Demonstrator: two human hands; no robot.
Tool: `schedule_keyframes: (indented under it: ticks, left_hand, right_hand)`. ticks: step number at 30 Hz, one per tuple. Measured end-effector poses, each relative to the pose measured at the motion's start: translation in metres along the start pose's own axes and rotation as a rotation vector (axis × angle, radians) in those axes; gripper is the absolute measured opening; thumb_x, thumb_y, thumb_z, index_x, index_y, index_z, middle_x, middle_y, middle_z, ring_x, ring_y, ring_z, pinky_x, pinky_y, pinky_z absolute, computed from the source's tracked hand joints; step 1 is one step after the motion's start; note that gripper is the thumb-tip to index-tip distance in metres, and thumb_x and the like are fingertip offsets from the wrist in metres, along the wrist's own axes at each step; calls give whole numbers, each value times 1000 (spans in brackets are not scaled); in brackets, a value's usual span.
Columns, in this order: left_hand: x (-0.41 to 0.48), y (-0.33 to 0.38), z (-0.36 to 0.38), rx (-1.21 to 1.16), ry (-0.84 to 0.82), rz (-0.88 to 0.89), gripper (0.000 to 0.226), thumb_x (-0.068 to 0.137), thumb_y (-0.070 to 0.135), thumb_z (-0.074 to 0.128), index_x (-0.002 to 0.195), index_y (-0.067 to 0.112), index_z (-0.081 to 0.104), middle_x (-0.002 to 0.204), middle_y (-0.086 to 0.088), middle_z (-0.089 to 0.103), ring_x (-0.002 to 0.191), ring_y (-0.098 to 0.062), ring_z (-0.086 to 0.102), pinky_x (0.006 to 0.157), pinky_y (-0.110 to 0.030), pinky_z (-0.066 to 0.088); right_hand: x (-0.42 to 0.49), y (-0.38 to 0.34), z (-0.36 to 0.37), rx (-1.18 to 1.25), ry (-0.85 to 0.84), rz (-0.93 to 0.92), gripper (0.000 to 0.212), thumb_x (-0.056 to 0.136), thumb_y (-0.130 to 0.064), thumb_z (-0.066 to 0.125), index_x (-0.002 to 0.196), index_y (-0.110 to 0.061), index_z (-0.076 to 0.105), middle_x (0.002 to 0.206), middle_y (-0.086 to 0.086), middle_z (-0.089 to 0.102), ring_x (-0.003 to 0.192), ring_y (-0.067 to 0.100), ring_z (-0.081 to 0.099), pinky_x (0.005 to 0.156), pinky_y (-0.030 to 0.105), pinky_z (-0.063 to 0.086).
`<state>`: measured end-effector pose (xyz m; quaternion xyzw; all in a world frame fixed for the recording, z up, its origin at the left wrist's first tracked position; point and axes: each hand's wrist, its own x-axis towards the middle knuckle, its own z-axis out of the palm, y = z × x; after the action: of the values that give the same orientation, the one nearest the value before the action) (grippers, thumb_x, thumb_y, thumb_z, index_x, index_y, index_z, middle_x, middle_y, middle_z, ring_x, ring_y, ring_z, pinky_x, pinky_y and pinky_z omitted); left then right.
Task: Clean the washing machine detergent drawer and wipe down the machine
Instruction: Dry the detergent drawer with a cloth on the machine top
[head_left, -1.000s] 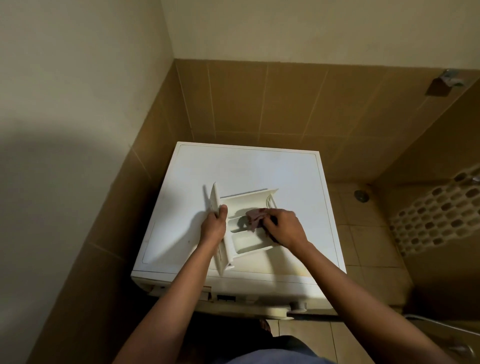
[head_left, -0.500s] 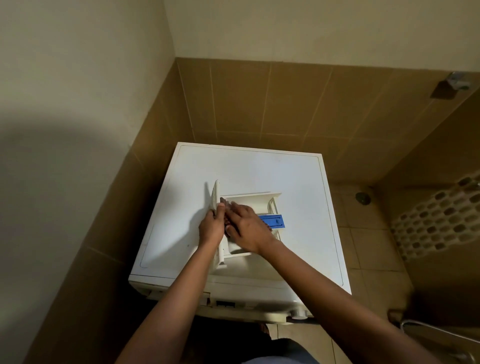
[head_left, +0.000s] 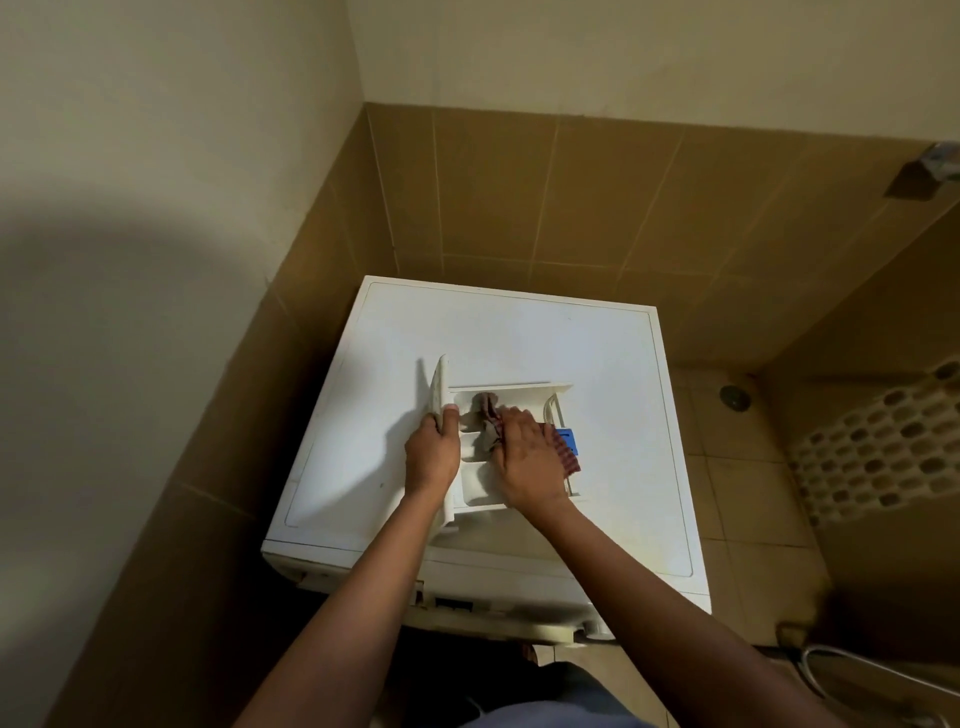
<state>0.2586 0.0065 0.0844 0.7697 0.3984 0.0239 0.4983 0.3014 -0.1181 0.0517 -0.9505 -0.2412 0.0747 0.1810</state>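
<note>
White plastic detergent drawer (head_left: 480, 486) lies atop the washing machine (head_left: 519, 338), front panel leftward, gripped by curled fingers of the left hand (head_left: 431, 457). The right hand (head_left: 524, 462) presses a cloth (head_left: 485, 410) with flattish fingers; the far compartment lies just ahead.

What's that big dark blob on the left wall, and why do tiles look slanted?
Head view: the blob is a soft shadow on the wall, probably the person's own; the left hand shadows the machine top; wide-angle lens skews the tiles.
</note>
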Motion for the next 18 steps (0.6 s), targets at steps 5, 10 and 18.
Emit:
schedule_keyframes:
  ticks: [5, 10, 18]
  left_hand:
    - [-2, 3, 2, -20, 9, -14, 52, 101, 47, 35, 115, 4, 60, 114, -16, 65, 105, -33, 60, 90, -38, 47]
    - [-5, 5, -1, 14, 5, -4, 57, 101, 50, 31, 115, 3, 59, 114, -17, 63, 105, -35, 58, 89, -39, 47]
    - [-7, 5, 0, 93, 38, 34, 57, 101, 52, 26, 116, 8, 58, 110, -16, 64, 100, -36, 60, 84, -39, 49]
  right_hand:
    - [10, -27, 2, 110, -126, -244, 57, 92, -30, 39, 145, -10, 35, 147, 11, 41, 135, 28, 36, 115, 41, 16]
    - [31, 9, -28, -53, -253, -108, 48, 96, -53, 27, 124, -24, 54, 112, 5, 68, 107, 27, 60, 96, 36, 39]
    - [49, -9, -26, -134, -304, 82, 52, 101, -38, 17, 112, -11, 60, 106, 15, 68, 101, 33, 61, 86, 37, 40]
